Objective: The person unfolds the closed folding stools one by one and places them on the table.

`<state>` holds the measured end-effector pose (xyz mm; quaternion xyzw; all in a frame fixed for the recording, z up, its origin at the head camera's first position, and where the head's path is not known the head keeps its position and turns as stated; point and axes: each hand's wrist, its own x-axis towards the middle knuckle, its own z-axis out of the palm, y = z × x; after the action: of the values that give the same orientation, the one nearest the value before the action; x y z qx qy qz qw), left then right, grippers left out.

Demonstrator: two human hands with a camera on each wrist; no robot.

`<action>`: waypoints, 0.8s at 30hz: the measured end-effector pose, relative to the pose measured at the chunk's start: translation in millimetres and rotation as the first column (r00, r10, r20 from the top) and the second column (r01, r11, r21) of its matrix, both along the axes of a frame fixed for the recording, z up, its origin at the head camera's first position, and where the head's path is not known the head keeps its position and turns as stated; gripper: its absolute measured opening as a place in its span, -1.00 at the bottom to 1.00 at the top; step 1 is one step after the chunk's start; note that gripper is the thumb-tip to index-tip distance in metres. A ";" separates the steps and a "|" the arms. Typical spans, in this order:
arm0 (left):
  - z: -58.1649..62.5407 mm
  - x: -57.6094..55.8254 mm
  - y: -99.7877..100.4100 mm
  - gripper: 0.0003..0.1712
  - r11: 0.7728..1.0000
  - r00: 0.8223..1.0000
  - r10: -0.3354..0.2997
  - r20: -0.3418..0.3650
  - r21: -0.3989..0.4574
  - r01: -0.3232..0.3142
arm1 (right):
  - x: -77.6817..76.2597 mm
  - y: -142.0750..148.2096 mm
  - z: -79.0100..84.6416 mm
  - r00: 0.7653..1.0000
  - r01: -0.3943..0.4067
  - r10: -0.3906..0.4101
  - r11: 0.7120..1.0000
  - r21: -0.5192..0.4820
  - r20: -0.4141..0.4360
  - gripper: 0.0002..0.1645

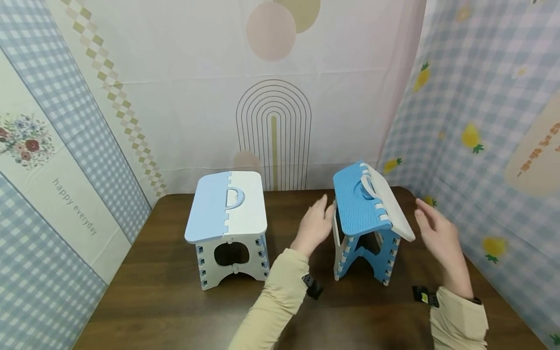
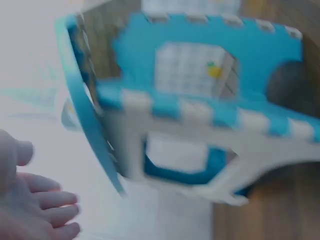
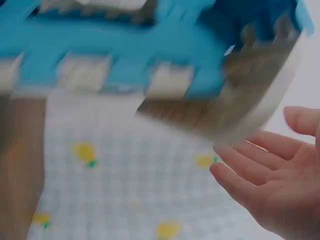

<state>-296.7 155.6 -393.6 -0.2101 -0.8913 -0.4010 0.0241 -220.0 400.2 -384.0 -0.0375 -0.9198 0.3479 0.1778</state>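
A blue and white folding stool (image 1: 356, 204) stands at the right of the table, its top bent at the middle hinge so both halves slope down. My left hand (image 1: 313, 223) is beside its blue half, fingers fairly straight; the left wrist view shows that hand (image 2: 42, 205) apart from the stool's blue edge. On the other side, my right hand (image 1: 439, 236) is held off the white half with fingers extended. In the right wrist view the palm of the right hand (image 3: 275, 172) faces the stool, its fingertips near the white panel's edge. Both hands hold nothing.
A second folding stool (image 1: 247, 214), pale blue and white with a flat top, stands to the left on the brown wooden table (image 1: 144, 291). Patterned cloth (image 1: 197, 121) hangs behind the table and along both sides. Dark cameras are strapped to both wrists.
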 end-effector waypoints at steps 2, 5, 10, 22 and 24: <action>18.0 3.1 11.0 -0.39 0.999 0.995 0.000 -0.095 0.037 0.003 | -5.4 -14.7 11.5 1.000 -0.025 0.025 0.997 -0.071 -0.007 -0.33; 30.8 8.6 28.9 -0.33 0.997 0.986 -0.067 -0.155 0.019 0.071 | -12.4 -30.6 19.5 0.991 -0.114 0.120 0.988 -0.104 0.053 -0.29; 18.9 12.8 47.7 -0.37 0.984 0.969 -0.169 -0.180 -0.092 0.154 | -17.9 -39.9 17.3 0.962 -0.228 0.237 0.971 -0.079 0.137 -0.23; 2.1 12.0 55.7 -0.39 0.986 0.955 -0.127 -0.268 -0.136 0.093 | -21.5 -41.3 10.2 0.957 -0.263 0.258 0.965 0.019 0.135 -0.24; 2.9 11.9 56.4 -0.39 0.985 0.953 -0.121 -0.278 -0.154 0.080 | -21.9 -40.9 10.8 0.961 -0.256 0.249 0.966 0.044 0.120 -0.25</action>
<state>-284.8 212.0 -390.7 -0.3124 -0.8926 -0.3031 0.1176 -241.8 359.3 -373.2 0.0656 -0.9355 0.3378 0.0802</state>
